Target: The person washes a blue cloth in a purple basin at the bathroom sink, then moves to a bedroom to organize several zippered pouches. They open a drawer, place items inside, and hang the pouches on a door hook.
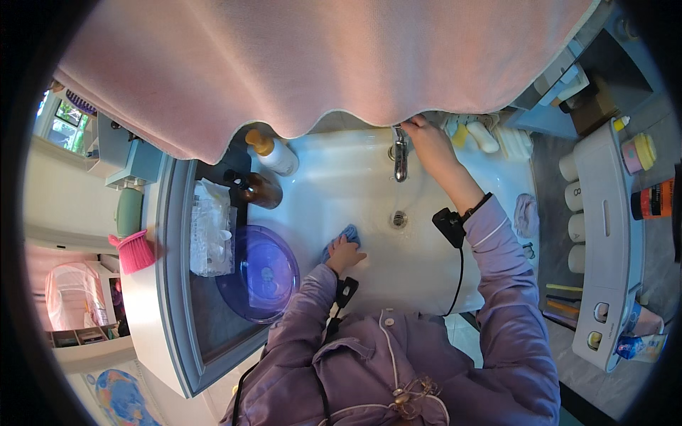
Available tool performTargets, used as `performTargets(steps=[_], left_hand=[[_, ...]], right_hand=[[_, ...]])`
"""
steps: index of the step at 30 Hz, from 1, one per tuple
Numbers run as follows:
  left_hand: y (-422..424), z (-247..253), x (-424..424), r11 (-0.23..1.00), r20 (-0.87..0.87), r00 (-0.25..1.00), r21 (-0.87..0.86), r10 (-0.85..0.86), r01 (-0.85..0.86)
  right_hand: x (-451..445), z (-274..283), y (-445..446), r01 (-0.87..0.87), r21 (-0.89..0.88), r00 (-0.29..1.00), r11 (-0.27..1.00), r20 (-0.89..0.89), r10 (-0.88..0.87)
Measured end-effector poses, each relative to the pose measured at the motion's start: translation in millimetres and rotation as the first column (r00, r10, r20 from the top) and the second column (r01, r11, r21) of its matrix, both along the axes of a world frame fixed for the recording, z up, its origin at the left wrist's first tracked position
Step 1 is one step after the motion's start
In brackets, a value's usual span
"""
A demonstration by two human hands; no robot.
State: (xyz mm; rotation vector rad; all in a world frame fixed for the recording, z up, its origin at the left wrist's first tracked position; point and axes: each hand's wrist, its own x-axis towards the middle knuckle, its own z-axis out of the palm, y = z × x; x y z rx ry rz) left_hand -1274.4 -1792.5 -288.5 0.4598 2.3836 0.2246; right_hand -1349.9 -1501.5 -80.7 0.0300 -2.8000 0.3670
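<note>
My left hand (343,256) grips a bunched blue cloth (349,233) against the floor of a white sink basin (367,191). Up at the back of the basin, my right hand (429,142) has its fingers on the top of a chrome faucet (400,160), at the handle. The hem of a pink towel curtain (319,64) partly covers those fingertips. Below the spout sits the metal drain (398,219), with what looks like a little water around it. Both wrists carry black strapped devices with cables.
Left of the basin are a white pump bottle (277,155), a brown pump bottle (261,190), a tissue pack (210,234) and a purple plastic basin (269,274). A crumpled cloth (526,214) lies at the right rim. Further right stands a grey toothbrush holder (605,239) with several cups.
</note>
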Motion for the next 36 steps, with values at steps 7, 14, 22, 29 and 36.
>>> performTargets(steps=[7, 14, 22, 29, 36], left_hand=[[18.3, 6.2, -23.3, 0.995, 0.013, 1.000, -0.103, 0.013, -0.011], [62.8, 75.3, -47.7, 0.885, 0.050, 0.997, 0.464, -0.060, 0.030], [109.2, 77.2, -58.6, 0.605, -0.018, 1.000, 0.796, -0.019, 0.026], [114.2, 61.9, -51.4, 0.514, 0.083, 0.956, 0.828, 0.282, -0.223], [130.0, 39.9, -15.4, 0.138, 0.696, 0.463, 0.470, 0.548, -0.872]], right_hand=[[0.7, -3.3, -0.8, 0.017, -0.050, 1.000, 0.999, 0.013, -0.016], [13.5, -10.6, 1.1, -0.031, -0.558, 0.974, 0.830, -0.204, -0.101], [62.8, -176.4, -8.9, 0.515, -0.684, 0.813, 0.516, 0.581, -0.042], [55.2, -143.6, -48.7, 0.595, -0.768, 0.798, -0.237, 0.530, 0.286], [55.6, -148.5, -77.2, 0.578, -0.752, 0.805, -0.317, 0.589, 0.070]])
